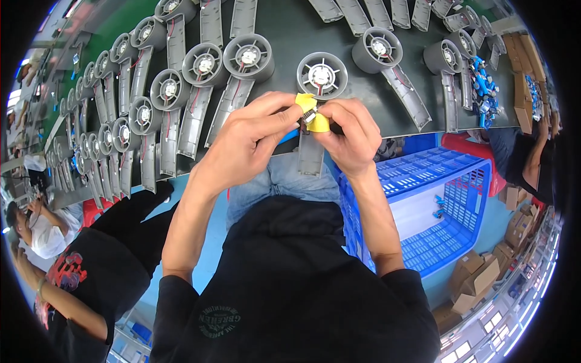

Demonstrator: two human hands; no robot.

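Green workbench (289, 30); yellow strip (319, 124) looks part-fitted.
L hand (253, 132) & R hand (352, 134) both pinched on strip w/ small metallic part (310, 114), just nearside of centre fan (321, 76); ends stick out, prob. unfinished; other fans (249, 57) L & R of centre fan.

a black shirt (290, 278), bunched at the hem, bears a faded round emblem (219, 320) with lettering on the left chest. its short sleeves (408, 302) end near the elbows; the left hand (257, 136) and right hand (352, 132) are bare. the jeans (272, 185) are washed blue.
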